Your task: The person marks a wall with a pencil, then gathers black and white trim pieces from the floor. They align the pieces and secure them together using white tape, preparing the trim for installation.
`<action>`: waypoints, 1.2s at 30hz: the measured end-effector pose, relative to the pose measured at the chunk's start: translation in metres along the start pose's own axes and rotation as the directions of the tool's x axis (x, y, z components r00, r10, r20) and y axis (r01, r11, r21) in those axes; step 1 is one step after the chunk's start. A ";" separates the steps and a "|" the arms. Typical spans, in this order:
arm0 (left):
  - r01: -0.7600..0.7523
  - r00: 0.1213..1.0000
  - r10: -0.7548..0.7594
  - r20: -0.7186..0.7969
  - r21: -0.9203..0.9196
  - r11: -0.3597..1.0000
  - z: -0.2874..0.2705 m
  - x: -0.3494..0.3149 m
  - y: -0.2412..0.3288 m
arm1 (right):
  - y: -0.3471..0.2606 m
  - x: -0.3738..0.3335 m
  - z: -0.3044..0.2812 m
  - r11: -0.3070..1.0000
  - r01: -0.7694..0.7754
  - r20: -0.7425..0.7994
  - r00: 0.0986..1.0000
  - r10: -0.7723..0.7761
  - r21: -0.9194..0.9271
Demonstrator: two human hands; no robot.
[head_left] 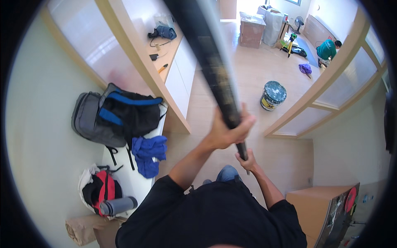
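A long, thick black pole (217,78) slants up and away in front of my body, its upper end passing out of the picture at the top. Worn, tan-coloured marks show along its side, and its lower end looks thinner. Wrapped around the lower part is my left hand (226,131), slightly blurred. Closer to my body, my right hand (248,160) grips the narrow bottom end. What the pole belongs to cannot be made out.
A dark-topped bucket (273,95) stands on the floor ahead. Wooden-framed partitions (322,97) flank the opening. Left, a white bench holds a backpack (124,109) and blue cloth (149,155). A cardboard box (308,211) stands right. Far right, a person in green (326,49) crouches.
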State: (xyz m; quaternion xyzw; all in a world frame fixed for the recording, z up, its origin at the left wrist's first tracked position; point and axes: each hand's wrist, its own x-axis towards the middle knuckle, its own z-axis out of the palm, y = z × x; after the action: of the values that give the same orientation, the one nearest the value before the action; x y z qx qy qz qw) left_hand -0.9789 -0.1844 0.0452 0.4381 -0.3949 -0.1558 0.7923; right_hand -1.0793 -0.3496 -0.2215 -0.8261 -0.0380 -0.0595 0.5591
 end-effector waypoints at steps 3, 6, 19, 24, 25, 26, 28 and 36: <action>0.169 0.985 -0.171 0.007 -0.189 0.967 -0.016 0.060 -0.057 | 0.038 0.020 -0.021 0.995 -0.089 -0.208 0.973 0.095 0.040; 0.178 0.983 -0.164 0.083 -0.217 0.960 -0.043 0.119 -0.117 | 0.078 0.048 -0.044 0.974 -0.197 -0.226 0.949 0.218 0.113; 0.401 0.881 -0.463 -0.102 -0.361 0.842 -0.213 0.334 -0.329 | 0.205 0.232 -0.112 0.881 -0.447 -0.224 0.853 0.472 0.153; 0.423 0.844 -0.525 -0.113 -0.462 0.780 -0.303 0.412 -0.394 | 0.246 0.331 -0.125 0.763 -0.623 -0.131 0.753 0.645 0.170; 0.421 0.846 -0.521 -0.111 -0.459 0.782 -0.320 0.432 -0.406 | 0.254 0.354 -0.130 0.757 -0.623 -0.142 0.746 0.650 0.198; 0.440 0.836 -0.538 -0.108 -0.454 0.775 -0.338 0.453 -0.418 | 0.262 0.378 -0.134 0.752 -0.622 -0.153 0.739 0.656 0.218; 0.456 0.835 -0.546 -0.069 -0.469 0.757 -0.363 0.496 -0.436 | 0.270 0.427 -0.139 0.742 -0.620 -0.169 0.727 0.666 0.255; 0.580 0.772 -0.632 0.072 -0.486 0.654 -0.438 0.678 -0.511 | 0.278 0.588 -0.192 0.682 -0.656 -0.276 0.623 0.731 0.325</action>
State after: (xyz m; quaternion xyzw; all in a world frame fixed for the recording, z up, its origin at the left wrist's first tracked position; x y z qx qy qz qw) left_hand -0.1601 -0.6263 -0.1739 0.3407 -0.1326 -0.4813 0.7967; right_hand -0.4715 -0.6339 -0.3237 -0.6890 0.3895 0.0049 0.6112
